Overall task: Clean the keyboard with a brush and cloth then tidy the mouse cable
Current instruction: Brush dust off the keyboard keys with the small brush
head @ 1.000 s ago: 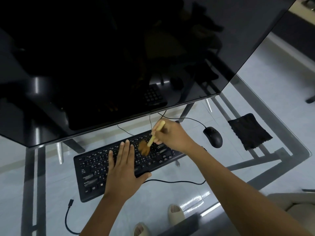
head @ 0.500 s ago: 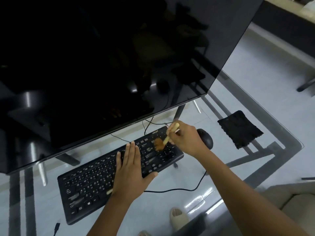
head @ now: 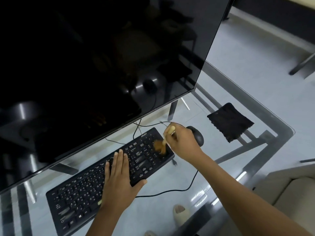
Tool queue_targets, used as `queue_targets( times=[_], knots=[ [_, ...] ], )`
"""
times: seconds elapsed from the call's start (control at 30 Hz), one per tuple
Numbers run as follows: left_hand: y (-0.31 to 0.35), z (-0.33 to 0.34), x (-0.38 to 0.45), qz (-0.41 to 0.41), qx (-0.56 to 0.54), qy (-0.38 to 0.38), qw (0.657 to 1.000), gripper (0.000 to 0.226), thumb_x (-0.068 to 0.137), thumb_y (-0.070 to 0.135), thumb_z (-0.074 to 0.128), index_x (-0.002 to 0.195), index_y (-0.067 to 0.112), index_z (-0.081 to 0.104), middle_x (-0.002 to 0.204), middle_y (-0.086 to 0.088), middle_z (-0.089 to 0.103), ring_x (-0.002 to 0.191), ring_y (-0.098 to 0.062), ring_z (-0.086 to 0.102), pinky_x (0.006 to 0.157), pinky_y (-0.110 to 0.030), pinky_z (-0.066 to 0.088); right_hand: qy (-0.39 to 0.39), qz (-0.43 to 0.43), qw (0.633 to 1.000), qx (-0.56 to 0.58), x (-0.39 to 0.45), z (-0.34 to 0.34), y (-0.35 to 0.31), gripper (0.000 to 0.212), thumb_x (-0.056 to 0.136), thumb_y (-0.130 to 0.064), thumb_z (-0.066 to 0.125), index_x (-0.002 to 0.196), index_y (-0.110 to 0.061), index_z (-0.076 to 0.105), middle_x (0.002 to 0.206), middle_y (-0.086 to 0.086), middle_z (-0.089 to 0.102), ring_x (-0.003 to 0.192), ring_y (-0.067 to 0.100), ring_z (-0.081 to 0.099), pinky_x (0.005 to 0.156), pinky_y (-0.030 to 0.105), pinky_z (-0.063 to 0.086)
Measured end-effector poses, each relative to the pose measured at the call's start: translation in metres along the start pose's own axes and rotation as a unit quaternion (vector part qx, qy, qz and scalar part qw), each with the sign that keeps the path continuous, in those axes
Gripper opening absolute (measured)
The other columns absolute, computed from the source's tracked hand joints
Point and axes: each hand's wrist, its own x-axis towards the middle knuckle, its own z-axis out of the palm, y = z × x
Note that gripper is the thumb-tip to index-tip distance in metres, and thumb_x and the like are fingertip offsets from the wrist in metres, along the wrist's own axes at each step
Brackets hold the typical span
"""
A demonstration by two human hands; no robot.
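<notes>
Brush (head: 162,143) has worked its way rightward along the keyboard (head: 109,178) over the last sec: was near the middle keys, now bristles are down on the far-right end, numpad area, close to the kb's right edge. Right hand (head: 183,143) is closed round the pale handle, pinch-style; left hand (head: 120,179) lies flat w/ fingers extended on the mid keys, thumb hooked over the near edge, holding nothing, just pinning the kb down, and it hasn't shifted on the keys. Judgement: brush pass is prob. reaching the end of the board, so cloth step comes soon. Cloth (head: 230,121) sits untouched on the glass table (head: 265,138), right of the mouse (head: 197,135), well apart from the kb. Mouse cable (head: 170,191) loops loose near the kb's near edge, not tidied yet. Hard to see: mouse is partly behind the right hand; bristles are motion-blurred, so exact keys touched can't be told; the cable's far end is lost under the monitor (head: 102,65); key legends are too small to read.
</notes>
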Motion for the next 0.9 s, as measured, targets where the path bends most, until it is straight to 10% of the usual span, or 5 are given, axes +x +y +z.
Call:
queue_targets(
  times=[0.9],
  knots=[
    [0.007, -0.002, 0.004, -0.008, 0.003, 0.006, 1.0, 0.107, 0.077, 0.08, 0.036, 0.15, 0.004, 0.017, 0.16, -0.007, 0.004, 0.148, -0.018, -0.004, 0.117, -0.043, -0.003, -0.011, 0.042, 0.999, -0.02, -0.001, 0.005, -0.007, 0.013, 0.095, -0.016, 0.054, 0.088, -0.006, 0.055, 0.06, -0.006, 0.062, 0.056, 0.009, 0.063, 0.059, 0.021, 0.053]
  ],
)
